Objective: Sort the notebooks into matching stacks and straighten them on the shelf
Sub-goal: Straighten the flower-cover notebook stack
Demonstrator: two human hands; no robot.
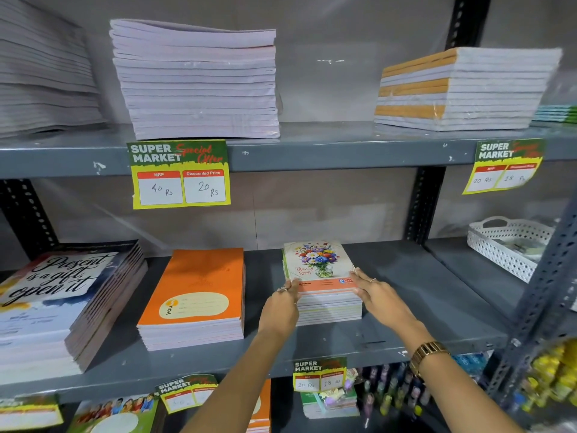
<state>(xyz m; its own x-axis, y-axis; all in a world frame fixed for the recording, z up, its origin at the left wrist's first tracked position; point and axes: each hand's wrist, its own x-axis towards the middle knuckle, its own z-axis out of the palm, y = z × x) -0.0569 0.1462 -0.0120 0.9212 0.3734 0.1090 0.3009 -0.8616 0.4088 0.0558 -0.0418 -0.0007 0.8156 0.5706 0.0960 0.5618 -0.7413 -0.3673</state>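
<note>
Both hands flank the floral notebook stack (324, 289): left hand (281, 304) and right hand (379, 295) pressed flat against opposite sides, fingers together. Stack's long axis runs back into the shelf (437, 295), slightly skewed; neither hand nearer.

Shop: price tags (181, 174) on shelf (343, 151), stacked notebooks (195, 79).
</note>
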